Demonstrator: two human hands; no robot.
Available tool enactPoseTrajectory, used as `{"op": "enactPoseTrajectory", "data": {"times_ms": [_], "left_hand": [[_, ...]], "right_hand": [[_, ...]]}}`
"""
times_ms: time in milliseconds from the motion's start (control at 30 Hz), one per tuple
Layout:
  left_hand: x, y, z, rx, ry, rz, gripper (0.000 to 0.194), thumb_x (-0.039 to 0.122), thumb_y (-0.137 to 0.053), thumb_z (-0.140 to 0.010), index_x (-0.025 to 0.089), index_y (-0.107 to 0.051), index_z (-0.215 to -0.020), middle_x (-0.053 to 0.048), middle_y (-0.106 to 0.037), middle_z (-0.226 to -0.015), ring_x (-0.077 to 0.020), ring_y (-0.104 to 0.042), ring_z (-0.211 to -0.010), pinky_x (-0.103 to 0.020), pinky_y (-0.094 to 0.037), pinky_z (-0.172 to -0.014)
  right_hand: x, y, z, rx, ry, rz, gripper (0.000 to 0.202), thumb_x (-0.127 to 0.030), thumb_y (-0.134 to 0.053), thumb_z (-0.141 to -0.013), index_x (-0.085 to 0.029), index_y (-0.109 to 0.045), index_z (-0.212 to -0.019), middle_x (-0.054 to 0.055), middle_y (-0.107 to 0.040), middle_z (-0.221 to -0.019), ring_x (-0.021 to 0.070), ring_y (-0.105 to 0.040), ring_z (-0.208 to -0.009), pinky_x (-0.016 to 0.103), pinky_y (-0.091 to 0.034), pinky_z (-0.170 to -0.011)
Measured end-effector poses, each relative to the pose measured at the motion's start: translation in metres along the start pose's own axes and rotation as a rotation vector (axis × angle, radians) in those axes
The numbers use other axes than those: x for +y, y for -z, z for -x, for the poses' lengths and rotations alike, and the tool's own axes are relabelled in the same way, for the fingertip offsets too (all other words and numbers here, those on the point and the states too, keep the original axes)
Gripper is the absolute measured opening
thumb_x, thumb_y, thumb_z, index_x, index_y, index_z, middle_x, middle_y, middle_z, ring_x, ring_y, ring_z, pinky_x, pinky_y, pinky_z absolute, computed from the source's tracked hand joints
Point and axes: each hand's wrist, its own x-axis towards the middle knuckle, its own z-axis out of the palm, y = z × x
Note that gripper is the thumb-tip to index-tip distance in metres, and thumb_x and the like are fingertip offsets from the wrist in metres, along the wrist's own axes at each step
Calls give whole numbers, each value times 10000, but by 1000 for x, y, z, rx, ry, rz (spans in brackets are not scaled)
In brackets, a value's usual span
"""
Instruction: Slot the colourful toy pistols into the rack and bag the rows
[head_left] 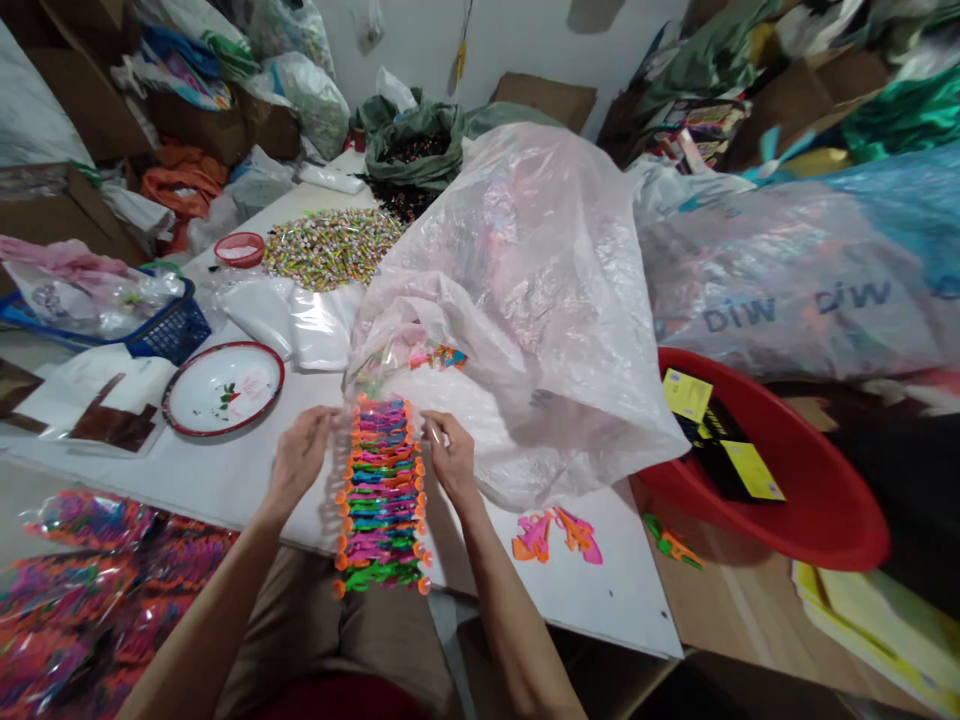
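Note:
In front of me a long clear plastic packet [382, 490] holds rows of small pink, orange, green and blue plastic toys. It hangs partly over the table's front edge, above my lap. My left hand [302, 458] pinches at its upper left edge, and my right hand [451, 456] pinches at its upper right edge. The thin film between the fingers is hard to make out. Just behind the packet lies the mouth of a big translucent sack [525, 290], with colourful pieces showing inside. Two loose pink and orange toys [556, 536] lie right of my right forearm.
Filled packets [112, 590] are piled at lower left. An enamel plate [223, 390], a blue basket [169, 325] and clear bags [322, 325] stand left. A red basin [795, 500] with yellow and black cards sits right. Small wrapped pieces [330, 245] are heaped behind.

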Motion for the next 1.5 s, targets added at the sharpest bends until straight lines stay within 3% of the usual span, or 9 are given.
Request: {"op": "enactPoseTrajectory", "data": {"times_ms": [233, 400, 567, 733, 967, 1067, 1200, 1333, 1500], "left_hand": [[4, 1, -8, -147, -96, -179, 504, 394, -433, -842, 184, -575, -1278, -38, -679, -778, -207, -628, -771, -336, -470, -814], [40, 1, -40, -103, 93, -306, 486, 501, -404, -888, 210, -618, -1213, -47, -687, -757, -240, -657, -799, -319, -451, -741], [56, -21, -50, -176, 95, -466, 402, 461, -412, -893, 182, -669, -1027, -121, -713, -891, -288, -660, -882, -332, -433, -739], [48, -27, -44, -181, 99, -462, 363, 320, -323, -915, 193, -654, -840, -126, -705, -876, -265, -650, -842, -321, -418, -709], [40, -15, -42, -148, 98, -346, 475, 427, -247, -963, 204, -664, -926, -88, -706, -891, -232, -648, -857, -310, -448, -740], [19, -7, -31, -10, 6, -137, 441, 438, -300, -948, 202, -645, -1089, -61, -706, -961, -204, -643, -902, -305, -469, -809], [-17, -8, 1, 123, -190, -95, 312, 374, -433, -890, 181, -665, -971, -68, -693, -879, -208, -630, -913, -340, -467, -891], [-28, -21, 19, 56, -229, -271, 246, 290, -474, -828, 175, -654, -948, -98, -670, -890, -249, -608, -932, -398, -453, -896], [-17, -35, 0, -93, -90, -271, 246, 295, -529, -800, 184, -629, -996, -68, -596, -890, -212, -585, -803, -327, -465, -717]], "right_hand": [[23, -6, 8, -5, 13, 16, 326, -362, -501, -873, -198, -637, -1120, 31, -653, -857, 167, -605, -770, 295, -500, -730], [-4, 9, -38, 12, -39, -9, 325, -412, -507, -869, -191, -662, -1050, 34, -655, -844, 145, -555, -645, 277, -474, -632], [-29, 0, -53, -105, 83, 122, 230, -381, -558, -857, -193, -685, -896, 23, -629, -830, 127, -523, -631, 258, -446, -657], [-29, -8, -44, -128, 157, 170, 149, -265, -545, -844, -189, -671, -819, 22, -587, -813, 130, -517, -668, 245, -435, -660], [-15, -7, -44, -26, 28, -36, 252, -359, -511, -881, -193, -693, -934, 33, -638, -855, 144, -563, -692, 262, -454, -634], [-8, 5, -34, 16, 57, -63, 227, -342, -525, -883, -199, -698, -913, 31, -664, -846, 154, -592, -734, 269, -470, -673], [9, 16, -3, -43, 173, -20, 164, -249, -532, -890, -216, -691, -906, 23, -673, -843, 155, -610, -790, 270, -472, -739], [31, 0, 17, -62, 93, 12, 233, -231, -544, -839, -213, -641, -1050, 24, -660, -877, 162, -608, -772, 270, -470, -707], [42, -19, 1, -96, -134, 144, 293, -190, -531, -746, -168, -623, -1023, 18, -602, -828, 150, -550, -685, 248, -415, -632]]}}
